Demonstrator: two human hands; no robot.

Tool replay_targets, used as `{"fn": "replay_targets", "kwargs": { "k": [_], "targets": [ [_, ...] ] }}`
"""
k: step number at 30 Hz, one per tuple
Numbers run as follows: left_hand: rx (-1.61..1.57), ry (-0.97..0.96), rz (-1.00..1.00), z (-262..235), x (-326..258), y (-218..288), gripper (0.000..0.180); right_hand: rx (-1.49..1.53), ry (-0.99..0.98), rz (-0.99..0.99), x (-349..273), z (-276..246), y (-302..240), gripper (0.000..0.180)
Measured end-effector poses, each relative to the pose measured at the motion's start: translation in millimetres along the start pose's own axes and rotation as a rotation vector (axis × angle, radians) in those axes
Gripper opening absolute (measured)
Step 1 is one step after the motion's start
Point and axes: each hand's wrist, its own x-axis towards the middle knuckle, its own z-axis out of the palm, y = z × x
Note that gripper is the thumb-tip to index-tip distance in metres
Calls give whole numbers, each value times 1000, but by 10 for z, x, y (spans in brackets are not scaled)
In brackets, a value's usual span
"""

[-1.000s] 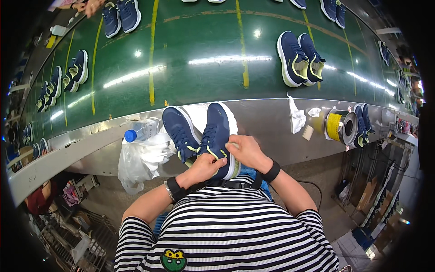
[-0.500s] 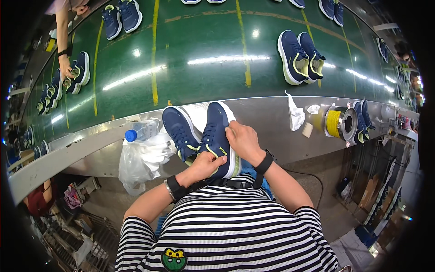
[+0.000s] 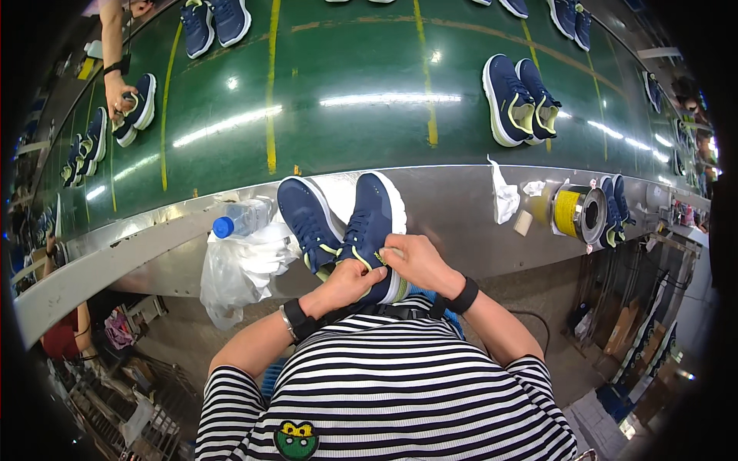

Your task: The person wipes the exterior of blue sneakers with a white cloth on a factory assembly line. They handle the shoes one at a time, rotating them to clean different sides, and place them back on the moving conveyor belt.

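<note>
Two navy shoes sit w/ me at the metal ledge (image 3: 461, 207). My left hand (image 3: 347, 283) and right hand (image 3: 415, 260) pinch the right shoe (image 3: 374, 219) at its heel, prob. the tongue; left shoe (image 3: 307, 219) just beside, untouched.

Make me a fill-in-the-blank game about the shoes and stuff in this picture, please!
1. Both hands, left hand and right hand, work on a navy ____ on the metal ledge.
2. The plastic bottle has a ____ cap.
3. The conveyor belt behind the ledge is ____.
4. The roll of tape is ____.

Missing words: shoe; blue; green; yellow
</note>
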Motion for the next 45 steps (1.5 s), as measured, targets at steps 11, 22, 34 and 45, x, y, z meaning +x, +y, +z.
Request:
{"fn": "replay_targets", "kwargs": {
  "k": [11,22,34,45],
  "targets": [
    [-136,24,140,-6,-37,40,17,-58,-33,26,7,-44,-34,21],
    [-185,36,191,-34,14,51,23,170,-59,-101,-7,-92,-143,17],
    [-4,41,189,-20,-3,120,17,32,-34,-157,-68,-19,-145,17],
    [19,68,217,50,39,58,23,-8,135,-193,142,69,-287,17]
  ]
}}
